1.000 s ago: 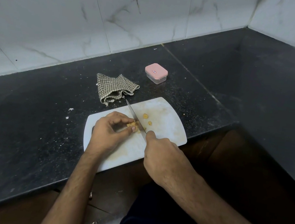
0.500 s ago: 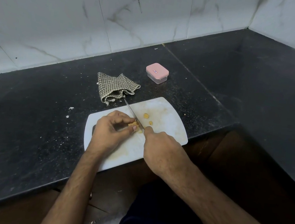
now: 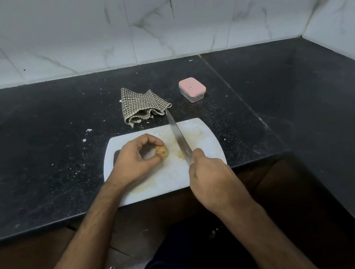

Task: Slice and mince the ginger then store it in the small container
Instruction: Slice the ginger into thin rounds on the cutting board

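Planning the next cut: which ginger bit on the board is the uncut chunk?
The ginger chunk pinched by the left hand; it is bigger and browner than the pale ginger slices beside the knife.

We are counting two hands, the left hand (image 3: pixel 135 159) and the right hand (image 3: pixel 215 183); one knife (image 3: pixel 178 137); one ginger chunk (image 3: pixel 162 151); one cutting board (image 3: pixel 167 177); one small container (image 3: pixel 192 89); one checked cloth (image 3: pixel 142 106).

Bare counter (image 3: pixel 250 125) right of container (image 3: pixel 192 89)
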Available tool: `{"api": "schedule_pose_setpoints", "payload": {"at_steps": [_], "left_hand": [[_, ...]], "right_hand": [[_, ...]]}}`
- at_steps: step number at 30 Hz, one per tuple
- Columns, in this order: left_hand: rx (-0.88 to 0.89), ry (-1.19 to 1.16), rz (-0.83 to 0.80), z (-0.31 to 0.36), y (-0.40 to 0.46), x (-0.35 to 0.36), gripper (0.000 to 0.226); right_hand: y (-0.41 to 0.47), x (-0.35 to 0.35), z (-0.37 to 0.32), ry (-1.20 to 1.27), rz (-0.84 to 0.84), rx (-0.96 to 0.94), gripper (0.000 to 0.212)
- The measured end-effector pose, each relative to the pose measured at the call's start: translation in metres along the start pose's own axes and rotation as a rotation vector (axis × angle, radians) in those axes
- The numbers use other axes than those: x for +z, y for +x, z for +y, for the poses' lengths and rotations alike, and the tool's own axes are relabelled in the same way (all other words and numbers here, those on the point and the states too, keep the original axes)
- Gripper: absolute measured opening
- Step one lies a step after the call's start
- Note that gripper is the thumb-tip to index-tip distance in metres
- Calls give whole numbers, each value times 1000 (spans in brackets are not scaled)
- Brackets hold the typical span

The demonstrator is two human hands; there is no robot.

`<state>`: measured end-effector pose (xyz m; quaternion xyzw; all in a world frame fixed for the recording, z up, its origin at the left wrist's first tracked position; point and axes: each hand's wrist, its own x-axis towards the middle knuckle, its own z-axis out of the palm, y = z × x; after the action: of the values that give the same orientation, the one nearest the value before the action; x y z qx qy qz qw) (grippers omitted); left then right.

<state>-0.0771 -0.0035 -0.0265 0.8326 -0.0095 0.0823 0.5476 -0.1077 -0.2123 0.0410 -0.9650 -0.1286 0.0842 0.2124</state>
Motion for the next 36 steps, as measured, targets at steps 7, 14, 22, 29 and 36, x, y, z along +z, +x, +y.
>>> {"api": "schedule_pose_setpoints", "payload": {"at_steps": [7, 14, 22, 29, 36], "left_hand": [[9, 13, -10, -2, 1, 1, 22], [27, 0, -7, -2, 1, 0, 23], [46, 16, -4, 1, 0, 0, 19], [17, -36, -20, 4, -1, 0, 22], [-12, -17, 3, 0, 1, 0, 20]], "right_hand": [[-9, 10, -1, -34, -11, 6, 8], [-19, 24, -15, -5, -10, 4, 21], [-19, 20, -20, -41, -55, 20, 37], [-6, 16, -18, -79, -107, 13, 39], [-2, 13, -16, -47, -90, 43, 27]]}}
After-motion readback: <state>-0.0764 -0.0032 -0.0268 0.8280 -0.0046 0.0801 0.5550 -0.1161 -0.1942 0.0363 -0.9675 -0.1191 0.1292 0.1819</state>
